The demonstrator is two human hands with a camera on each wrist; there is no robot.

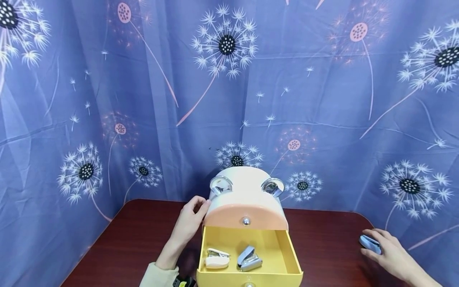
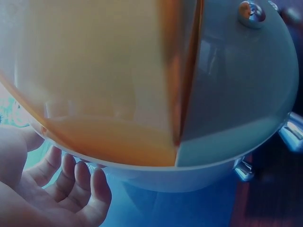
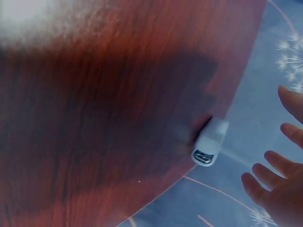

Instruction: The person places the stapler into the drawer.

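Note:
A small drawer box [image 1: 247, 183] with a white top and a peach upper drawer front stands on the table. Its lower yellow drawer [image 1: 265, 238] is pulled out, with a white stapler [image 1: 217, 259] and a grey-blue stapler [image 1: 249, 259] lying inside. My left hand [image 1: 191, 221] rests at the box's left side; in the left wrist view its fingers [image 2: 97, 189] bend loosely by the white wall. Near the table's right edge lies a blue stapler [image 3: 210, 142]. My right hand [image 1: 389, 255] is around it in the head view, but the right wrist view shows the fingers spread apart from it.
The dark red wooden table [image 1: 322, 247] carries the box at its middle. A blue curtain [image 1: 308, 99] with dandelion prints hangs behind and at both sides. Two shiny round pieces [image 1: 220, 185] stick out from the top of the box.

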